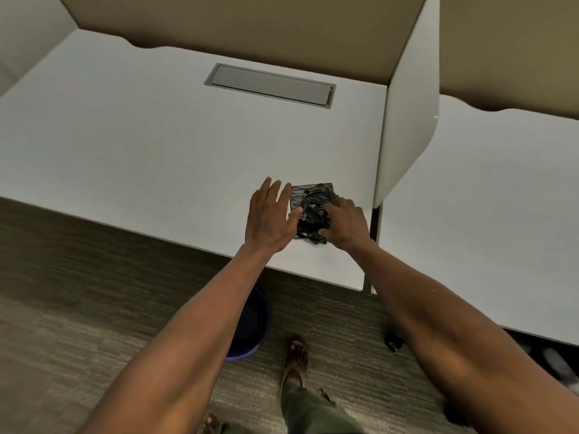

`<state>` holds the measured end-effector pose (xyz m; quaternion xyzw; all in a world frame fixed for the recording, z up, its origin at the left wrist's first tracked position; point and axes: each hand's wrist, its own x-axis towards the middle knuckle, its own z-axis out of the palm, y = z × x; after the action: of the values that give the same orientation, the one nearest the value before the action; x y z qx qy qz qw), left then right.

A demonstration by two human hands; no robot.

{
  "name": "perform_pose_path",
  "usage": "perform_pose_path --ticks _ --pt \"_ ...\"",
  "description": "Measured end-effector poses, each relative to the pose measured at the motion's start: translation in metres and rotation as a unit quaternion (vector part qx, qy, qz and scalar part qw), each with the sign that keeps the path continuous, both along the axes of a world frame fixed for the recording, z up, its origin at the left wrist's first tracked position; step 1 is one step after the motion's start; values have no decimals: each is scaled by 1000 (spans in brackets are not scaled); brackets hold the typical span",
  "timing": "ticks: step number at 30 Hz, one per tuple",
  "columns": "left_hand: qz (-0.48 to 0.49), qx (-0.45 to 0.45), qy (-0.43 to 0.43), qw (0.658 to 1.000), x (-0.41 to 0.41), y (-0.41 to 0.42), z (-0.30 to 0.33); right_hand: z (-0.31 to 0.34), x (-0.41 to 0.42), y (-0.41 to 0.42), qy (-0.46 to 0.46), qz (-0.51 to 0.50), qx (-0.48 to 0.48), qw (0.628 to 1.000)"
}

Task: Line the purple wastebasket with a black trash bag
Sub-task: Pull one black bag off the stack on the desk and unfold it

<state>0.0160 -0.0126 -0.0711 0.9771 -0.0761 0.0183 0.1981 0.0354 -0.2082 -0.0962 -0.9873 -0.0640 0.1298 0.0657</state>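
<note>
We see both of our bare forearms reaching forward and slightly inward from the bottom corners of the view, so that our hands nearly meet. Our left hand (269, 217) is flat, palm down, with its fingers (272, 191) spread and pointing away from us and its thumb stretched towards the right hand. Our right hand (346, 223) is also palm down, its fingers curled downward and angled to the left, knuckles raised; whether they grip anything we cannot tell.
</note>
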Motion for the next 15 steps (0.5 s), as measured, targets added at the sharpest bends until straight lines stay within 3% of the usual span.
perform_pose_path --ticks 6,10,15 --pt "-1 -2 7 1000 4 -2 -12 -16 7 4 -19 -24 34 999" --pt "10 -20 9 1000 8 -2 -17 -16 9 4 -87 -60 91 990" --pt "58 -120 76 988 13 -3 -17 5 14 1 -182 -141 235 944"
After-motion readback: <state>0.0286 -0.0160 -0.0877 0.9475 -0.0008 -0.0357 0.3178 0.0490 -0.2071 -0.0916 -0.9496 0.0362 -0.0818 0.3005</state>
